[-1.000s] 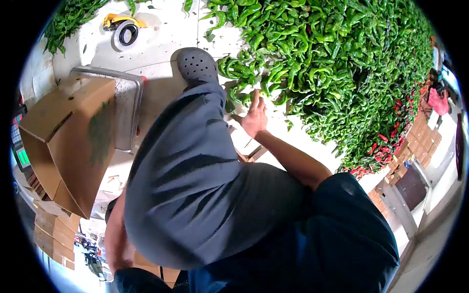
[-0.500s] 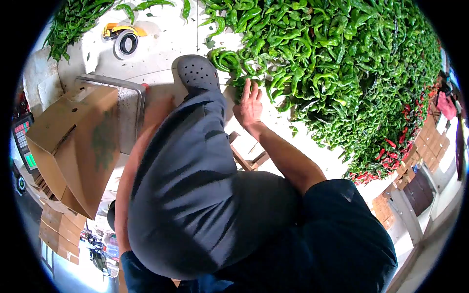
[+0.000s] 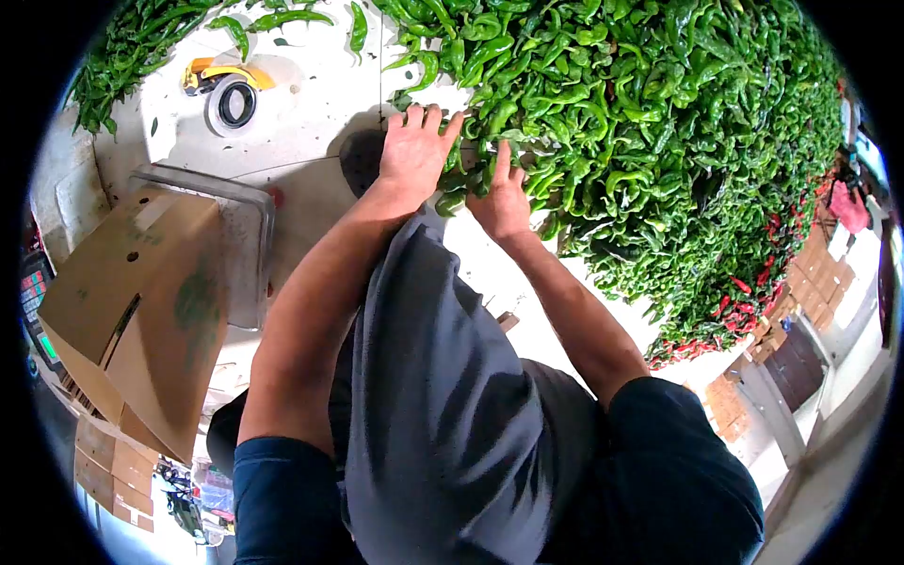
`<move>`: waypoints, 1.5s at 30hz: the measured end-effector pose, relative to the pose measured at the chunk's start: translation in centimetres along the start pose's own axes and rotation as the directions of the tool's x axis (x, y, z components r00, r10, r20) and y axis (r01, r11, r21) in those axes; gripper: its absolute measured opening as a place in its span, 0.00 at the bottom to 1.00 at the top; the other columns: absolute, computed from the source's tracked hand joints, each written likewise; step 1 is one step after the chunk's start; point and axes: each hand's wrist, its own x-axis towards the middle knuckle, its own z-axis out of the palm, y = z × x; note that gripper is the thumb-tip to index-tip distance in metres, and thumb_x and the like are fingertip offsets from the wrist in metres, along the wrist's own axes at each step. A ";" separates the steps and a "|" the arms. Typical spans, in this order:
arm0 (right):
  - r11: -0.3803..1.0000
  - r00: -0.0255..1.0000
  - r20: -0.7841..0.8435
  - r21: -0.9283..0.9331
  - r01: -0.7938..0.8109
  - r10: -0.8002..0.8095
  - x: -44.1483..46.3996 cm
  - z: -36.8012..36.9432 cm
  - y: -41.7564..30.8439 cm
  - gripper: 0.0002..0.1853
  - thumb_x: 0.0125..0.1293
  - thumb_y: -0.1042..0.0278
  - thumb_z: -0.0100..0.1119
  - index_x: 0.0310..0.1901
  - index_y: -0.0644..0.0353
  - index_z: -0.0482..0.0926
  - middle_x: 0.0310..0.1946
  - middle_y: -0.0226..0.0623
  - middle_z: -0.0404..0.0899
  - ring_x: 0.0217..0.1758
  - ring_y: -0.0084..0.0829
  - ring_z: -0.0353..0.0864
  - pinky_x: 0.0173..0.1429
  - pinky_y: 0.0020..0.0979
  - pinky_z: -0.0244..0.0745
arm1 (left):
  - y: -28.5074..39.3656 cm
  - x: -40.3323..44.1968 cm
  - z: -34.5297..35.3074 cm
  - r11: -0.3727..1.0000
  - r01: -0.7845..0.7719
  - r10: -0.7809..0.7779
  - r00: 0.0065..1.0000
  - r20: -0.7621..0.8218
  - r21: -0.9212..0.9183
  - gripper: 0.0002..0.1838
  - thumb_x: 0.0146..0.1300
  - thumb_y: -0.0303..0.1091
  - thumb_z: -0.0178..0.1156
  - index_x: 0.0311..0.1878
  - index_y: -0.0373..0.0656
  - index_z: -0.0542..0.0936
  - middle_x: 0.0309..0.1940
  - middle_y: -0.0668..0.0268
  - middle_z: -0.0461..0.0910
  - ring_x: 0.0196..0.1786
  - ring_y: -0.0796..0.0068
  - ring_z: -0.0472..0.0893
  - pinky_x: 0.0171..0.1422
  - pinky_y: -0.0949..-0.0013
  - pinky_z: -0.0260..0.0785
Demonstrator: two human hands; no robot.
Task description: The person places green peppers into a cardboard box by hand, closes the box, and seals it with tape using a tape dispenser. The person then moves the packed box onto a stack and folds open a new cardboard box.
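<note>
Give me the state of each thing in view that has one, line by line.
Left hand: fingers bent, grip unclear
Right hand: index finger extended, grip unclear
Green peppers: loose, heaped, a few lying apart
Red peppers: loose, beside the green ones
Box: stained green, open or shut unclear
Tray: partly hidden by the box
Tape: lying on the floor
Shoe: partly hidden
Screen: lit green

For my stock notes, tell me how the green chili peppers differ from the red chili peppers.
Amount: the green chili peppers form a broad heap, whereas the red chili peppers show only as a small patch along its edge.
Position: the green chili peppers lie right by the left hand and right hand; the red chili peppers lie well away from both.
Shared: both lie loose, in the same spread.
</note>
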 end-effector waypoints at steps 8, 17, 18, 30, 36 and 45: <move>0.997 1.000 0.009 -0.070 0.019 -0.018 -1.5 2.4 -1.1 0.71 0.46 0.53 0.82 0.82 0.50 0.35 0.61 0.62 0.66 0.60 0.64 0.75 0.59 0.52 0.80 | 0.1 -0.9 1.2 0.999 0.023 -0.026 0.993 -0.117 -0.028 0.29 0.65 0.39 0.61 0.70 0.70 0.75 0.63 0.65 0.75 0.63 0.54 0.73 0.58 0.46 0.66; 0.963 0.993 -0.063 0.259 -0.076 0.096 -1.4 4.4 -1.4 0.62 0.48 0.60 0.82 0.78 0.51 0.46 0.61 0.62 0.67 0.58 0.63 0.78 0.61 0.51 0.79 | 0.0 1.9 0.6 0.993 -0.007 0.030 0.980 0.194 -0.114 0.30 0.57 0.32 0.67 0.65 0.64 0.77 0.58 0.63 0.73 0.64 0.56 0.73 0.59 0.51 0.76; 0.952 0.993 -0.056 0.297 -0.079 0.100 -1.3 4.5 -1.3 0.61 0.48 0.61 0.82 0.78 0.52 0.47 0.61 0.63 0.67 0.58 0.63 0.78 0.63 0.50 0.78 | -0.2 1.9 -0.3 0.986 -0.001 0.033 0.981 0.189 -0.166 0.30 0.55 0.28 0.68 0.63 0.59 0.77 0.58 0.62 0.74 0.64 0.52 0.73 0.58 0.53 0.78; 0.347 0.969 0.218 0.923 -0.167 -0.114 -0.6 3.1 1.3 0.59 0.55 0.87 0.72 0.80 0.46 0.43 0.67 0.49 0.65 0.62 0.46 0.78 0.54 0.43 0.89 | -3.4 2.2 -0.1 0.687 -0.091 0.299 0.940 0.167 -0.721 0.29 0.50 0.18 0.64 0.58 0.47 0.76 0.49 0.49 0.82 0.50 0.43 0.83 0.56 0.53 0.76; 0.200 0.936 0.312 0.939 -0.279 -0.163 0.1 3.8 2.8 0.55 0.56 0.88 0.68 0.79 0.43 0.46 0.68 0.44 0.67 0.59 0.43 0.81 0.51 0.45 0.88 | -1.3 1.9 1.8 0.620 0.011 0.316 0.912 0.262 -0.785 0.27 0.48 0.24 0.64 0.57 0.43 0.81 0.54 0.52 0.82 0.59 0.50 0.81 0.66 0.59 0.73; 0.117 0.902 0.414 0.909 -0.401 -0.124 0.0 3.4 2.8 0.58 0.59 0.85 0.64 0.83 0.38 0.39 0.68 0.40 0.69 0.59 0.42 0.80 0.55 0.53 0.83 | 0.9 0.3 0.3 0.398 0.216 0.131 0.949 0.288 -0.892 0.32 0.50 0.31 0.65 0.63 0.43 0.80 0.59 0.49 0.81 0.59 0.54 0.81 0.66 0.64 0.72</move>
